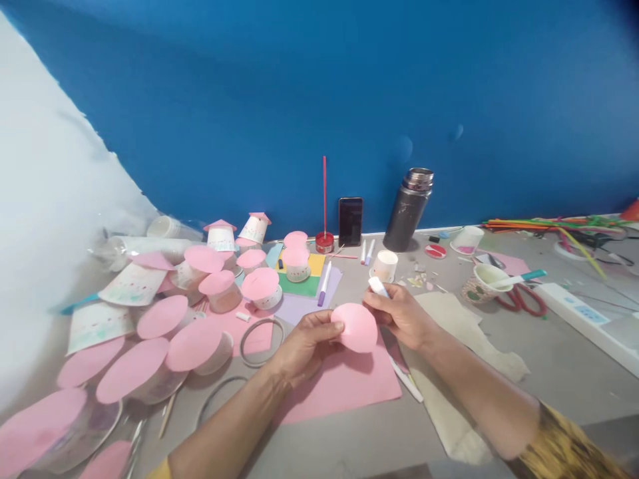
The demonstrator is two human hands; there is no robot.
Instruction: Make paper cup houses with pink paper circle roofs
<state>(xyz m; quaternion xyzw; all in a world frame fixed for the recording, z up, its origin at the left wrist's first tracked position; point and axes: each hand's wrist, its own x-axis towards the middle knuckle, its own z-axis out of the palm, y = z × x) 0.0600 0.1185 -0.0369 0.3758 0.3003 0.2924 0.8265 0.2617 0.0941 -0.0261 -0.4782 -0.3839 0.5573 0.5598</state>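
— Both hands are occupied, aren't they?

— Yes. The left hand point(309, 340) pinches a pink paper disc point(357, 328) at its edge, thumb on top; the right hand point(401, 309) grips a small white stick point(378, 287) just beyond it.

— Where is the disc, exactly?

— Between the hands, raised over a larger pink sheet point(344, 392) on the surface point(344, 447). Holding it by one side probably leaves its face uncovered and keeps the thin paper steady.

— And the pink-topped cups point(261, 286)?

— Crowded together on the left, perhaps to leave the hands room in front. A purple marker point(324, 285) lies near them, within easy reach, I'd say. Further back, a phone point(351, 221) stands against the blue wall point(279, 100), likely for support, with a dark bottle point(408, 211) to its right.

— What can't you make out?

— The left fingers under the disc, mostly. I can't tell whether the right fingertips touch its far edge, nor what the white stick really is, as the fingers cover its lower part. The nearest cups are cut off at the left and bottom, and the crowding hides several behind others.
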